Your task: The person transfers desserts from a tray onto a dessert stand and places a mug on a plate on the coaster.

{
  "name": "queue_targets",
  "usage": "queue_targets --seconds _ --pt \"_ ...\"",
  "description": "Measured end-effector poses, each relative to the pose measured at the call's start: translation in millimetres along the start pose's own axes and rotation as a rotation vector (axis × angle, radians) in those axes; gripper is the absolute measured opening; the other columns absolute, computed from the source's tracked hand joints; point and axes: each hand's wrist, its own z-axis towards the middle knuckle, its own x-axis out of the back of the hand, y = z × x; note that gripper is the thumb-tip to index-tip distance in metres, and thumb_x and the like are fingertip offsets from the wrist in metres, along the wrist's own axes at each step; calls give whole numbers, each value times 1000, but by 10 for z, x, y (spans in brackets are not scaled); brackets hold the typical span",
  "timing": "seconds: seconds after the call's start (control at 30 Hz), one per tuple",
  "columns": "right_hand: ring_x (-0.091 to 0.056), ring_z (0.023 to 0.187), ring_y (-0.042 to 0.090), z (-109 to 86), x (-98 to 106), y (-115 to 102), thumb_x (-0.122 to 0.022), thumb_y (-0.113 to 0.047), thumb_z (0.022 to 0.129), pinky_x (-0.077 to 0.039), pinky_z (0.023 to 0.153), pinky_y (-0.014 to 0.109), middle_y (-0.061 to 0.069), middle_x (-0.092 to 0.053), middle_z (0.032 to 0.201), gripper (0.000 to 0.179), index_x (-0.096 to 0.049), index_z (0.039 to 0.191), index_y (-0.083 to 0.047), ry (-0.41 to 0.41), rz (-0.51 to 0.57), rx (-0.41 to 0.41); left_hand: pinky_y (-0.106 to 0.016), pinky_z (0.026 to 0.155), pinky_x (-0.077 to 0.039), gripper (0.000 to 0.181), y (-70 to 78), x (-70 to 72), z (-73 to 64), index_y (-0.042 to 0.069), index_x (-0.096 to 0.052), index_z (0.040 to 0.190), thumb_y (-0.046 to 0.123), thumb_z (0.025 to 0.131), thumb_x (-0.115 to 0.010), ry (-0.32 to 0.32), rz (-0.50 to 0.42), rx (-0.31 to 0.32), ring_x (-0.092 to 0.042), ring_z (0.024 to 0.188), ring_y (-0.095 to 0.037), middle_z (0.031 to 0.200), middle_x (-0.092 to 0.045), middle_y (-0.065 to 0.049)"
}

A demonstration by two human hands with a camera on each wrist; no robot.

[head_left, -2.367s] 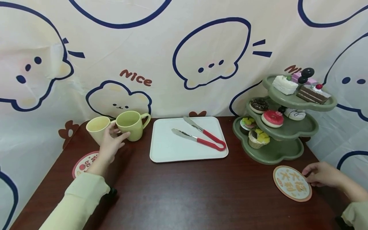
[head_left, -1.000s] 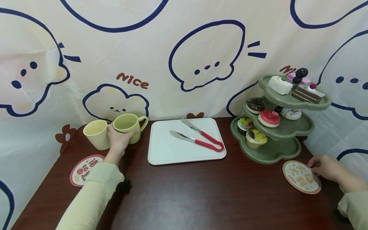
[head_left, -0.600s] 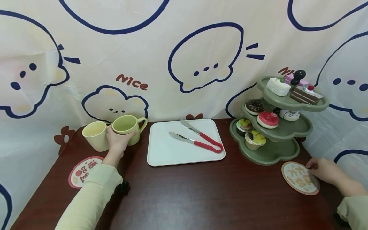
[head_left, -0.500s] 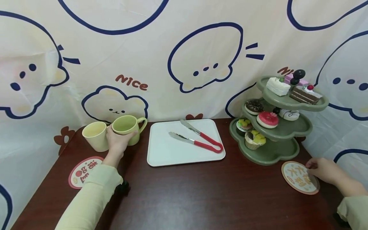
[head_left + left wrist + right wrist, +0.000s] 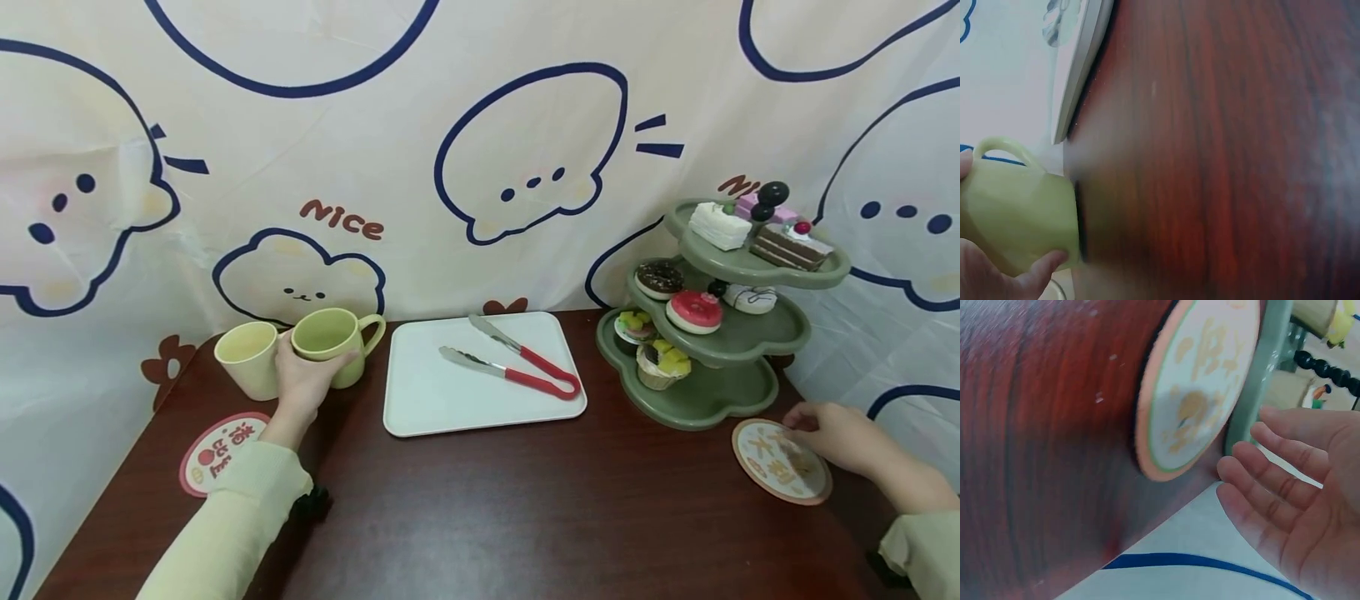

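My left hand (image 5: 302,382) grips the green mug (image 5: 347,342), whose handle points right; its thumb (image 5: 1044,267) presses the mug's side in the left wrist view. Just left of that hand stands a paler yellow mug (image 5: 252,371). At the right, my right hand (image 5: 840,435) hovers at the edge of a round, orange-rimmed coaster (image 5: 772,467) that lies on the table. In the right wrist view its fingers (image 5: 1272,487) are loosely bent, apart from the coaster and holding nothing. A red-rimmed coaster (image 5: 217,454) lies near my left forearm, partly covered by the sleeve.
A white tray (image 5: 420,408) bears red-handled tongs (image 5: 536,379) at the back centre. Behind the right coaster rises a green three-tier stand (image 5: 727,404) with cakes, donuts and cupcakes. A patterned cloth (image 5: 525,283) hangs behind the brown table (image 5: 525,517).
My left hand has closed around the green mug after reaching between both mugs. The right coaster shifted right and back with my right hand, whose fingers have since come off its edge.
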Motion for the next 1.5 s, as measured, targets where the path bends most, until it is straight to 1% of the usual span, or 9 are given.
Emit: queue_targets --seconds 0.2,0.37,0.57,0.73,0.87,1.03,1.2,1.33,1.5 --pt "-67 89 44 35 71 -185 -69 -17 96 -54 74 57 22 -71 97 31 -68 109 11 -64 1 30 -47 113 -34 99 53 52 -13 0 -26 155 7 79 -88 -27 36 -10 -39 135 -33 151 -38 -20" --pt "-68 88 40 66 119 -361 -69 -18 96 -55 72 53 20 -72 97 36 -67 114 13 -85 -16 70 -47 113 -35 98 105 109 -35 -1 -25 155 9 80 -87 -39 46 -2 -39 134 -32 150 -38 -20" --pt "-69 88 35 104 165 -592 -73 -14 94 -56 72 50 18 -73 99 33 -68 113 11 -62 -7 148 -46 112 -36 99 167 176 -93 2 -22 156 11 81 -86 -65 39 17 -38 135 -31 152 -37 -18" --pt "-71 86 27 152 209 -851 -72 -17 95 -58 69 42 19 -73 106 35 -68 118 10 -65 24 201 -49 112 -37 100 245 213 -156 3 -22 157 13 82 -87 -100 47 9 -38 135 -31 152 -37 -18" --pt "-70 85 22 186 227 -1077 -73 -17 95 -57 68 39 14 -74 104 34 -69 119 8 -69 26 235 -49 111 -37 100 312 220 -217 2 -20 157 12 82 -87 -135 61 -2 -39 135 -32 152 -37 -19" --pt "-69 88 25 232 215 -1282 -75 -17 93 -56 71 42 12 -73 105 33 -71 117 5 -39 1 297 -51 112 -36 100 404 210 -318 1 -21 156 9 81 -87 -177 67 -35 -40 134 -34 150 -38 -20" --pt "-70 97 32 274 224 -1437 -75 -17 93 -57 76 47 15 -72 113 37 -68 122 5 -14 9 335 -49 111 -37 98 470 189 -410 -2 -25 153 7 79 -88 -220 55 -72 -43 133 -35 148 -41 -21" --pt "-70 98 32 321 258 -1557 -74 -17 94 -58 77 47 16 -71 116 39 -67 125 5 8 19 369 -48 110 -37 100 491 187 -476 -1 -24 154 9 78 -89 -251 61 -74 -43 133 -35 148 -42 -21" --pt "-70 96 28 385 309 -1709 -75 -16 94 -58 77 45 13 -72 115 36 -69 125 3 70 39 435 -49 109 -37 103 530 179 -561 2 -24 156 11 78 -90 -285 56 -75 -43 133 -34 149 -41 -20"
